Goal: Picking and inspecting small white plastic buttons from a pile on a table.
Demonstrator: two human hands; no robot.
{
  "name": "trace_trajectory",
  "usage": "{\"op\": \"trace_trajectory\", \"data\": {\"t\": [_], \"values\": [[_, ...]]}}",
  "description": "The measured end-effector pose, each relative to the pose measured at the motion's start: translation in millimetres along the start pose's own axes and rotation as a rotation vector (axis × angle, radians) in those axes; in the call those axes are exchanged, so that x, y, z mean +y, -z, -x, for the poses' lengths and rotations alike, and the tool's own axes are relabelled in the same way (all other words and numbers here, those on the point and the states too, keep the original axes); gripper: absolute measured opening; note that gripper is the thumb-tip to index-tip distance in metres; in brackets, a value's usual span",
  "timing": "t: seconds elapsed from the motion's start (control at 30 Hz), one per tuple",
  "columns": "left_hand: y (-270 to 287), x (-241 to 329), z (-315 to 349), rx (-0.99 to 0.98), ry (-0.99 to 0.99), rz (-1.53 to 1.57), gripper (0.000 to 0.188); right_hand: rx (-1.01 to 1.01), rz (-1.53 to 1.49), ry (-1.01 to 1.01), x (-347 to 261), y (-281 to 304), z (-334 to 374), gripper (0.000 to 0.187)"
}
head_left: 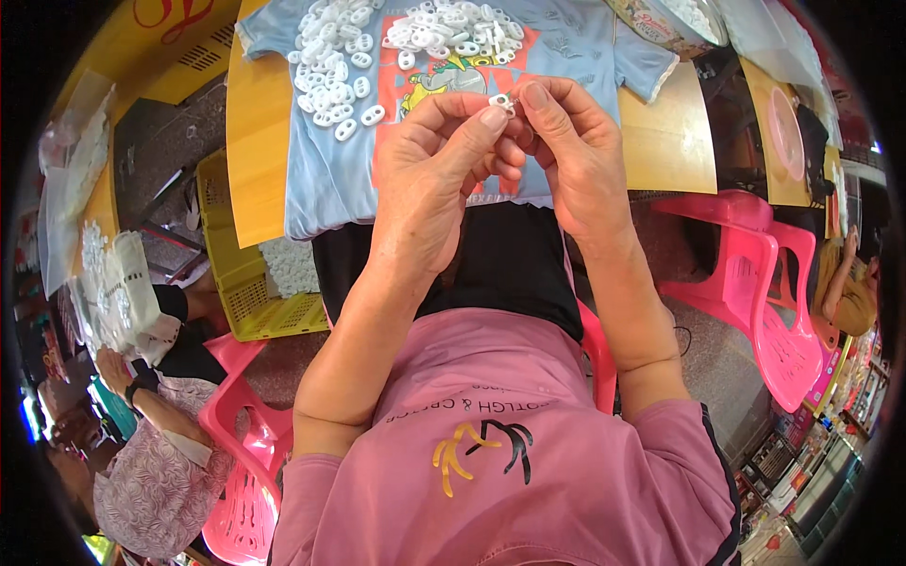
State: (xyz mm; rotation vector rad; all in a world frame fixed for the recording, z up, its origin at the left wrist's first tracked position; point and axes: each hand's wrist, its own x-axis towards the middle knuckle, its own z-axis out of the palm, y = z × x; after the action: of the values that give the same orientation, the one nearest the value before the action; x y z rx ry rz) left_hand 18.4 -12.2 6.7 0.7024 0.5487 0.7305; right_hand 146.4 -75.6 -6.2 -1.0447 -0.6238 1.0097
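Observation:
My left hand (439, 156) is closed, pinching a small white two-hole plastic piece (501, 101) between thumb and fingertips. Right against that piece, the thumb and finger of my right hand (578, 137) are pressed together. Whatever they grip is too small to make out. Both hands are raised over a light blue T-shirt (321, 184) with a red printed panel, spread flat on the table. Beyond them on the shirt lie a heap of similar white plastic pieces (455, 28) and a second loose pile of white pieces (330, 71) to the left.
A round tin (675, 24) holding white pieces stands at the far right of the wooden table (670, 141). A yellow crate (222, 255) sits low on the left. Pink plastic chairs (755, 274) stand to the right and left. Another person (165, 462) sits at the left.

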Motion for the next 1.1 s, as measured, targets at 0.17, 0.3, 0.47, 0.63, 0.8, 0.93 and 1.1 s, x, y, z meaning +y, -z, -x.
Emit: {"op": "trace_trajectory", "data": {"t": [0.17, 0.3, 0.47, 0.63, 0.8, 0.93, 1.1], "values": [[1, -1, 0, 0.006, -0.002, 0.001, 0.016, 0.002, 0.026, 0.003, 0, -3, 1, 0.018], [0, -2, 1, 0.005, -0.012, 0.004, 0.017, 0.003, 0.089, 0.053, -1, -5, 2, 0.018], [-3, -5, 2, 0.015, -0.064, -0.004, 0.018, 0.018, 0.162, 0.117, 2, -10, 4, 0.019], [-7, -7, 4, 0.026, -0.054, 0.010, 0.018, 0.148, 0.104, 0.128, 2, -11, 4, 0.019], [-8, -8, 4, 0.034, -0.042, 0.013, 0.018, 0.072, 0.057, 0.099, 0, -10, 5, 0.019], [-10, -11, 3, 0.042, -0.064, 0.044, 0.018, 0.105, 0.064, 0.129, 4, -9, 4, 0.019], [-11, -11, 4, 0.063, -0.068, 0.040, 0.019, 0.074, 0.040, 0.096, 2, -9, 5, 0.019]]}}
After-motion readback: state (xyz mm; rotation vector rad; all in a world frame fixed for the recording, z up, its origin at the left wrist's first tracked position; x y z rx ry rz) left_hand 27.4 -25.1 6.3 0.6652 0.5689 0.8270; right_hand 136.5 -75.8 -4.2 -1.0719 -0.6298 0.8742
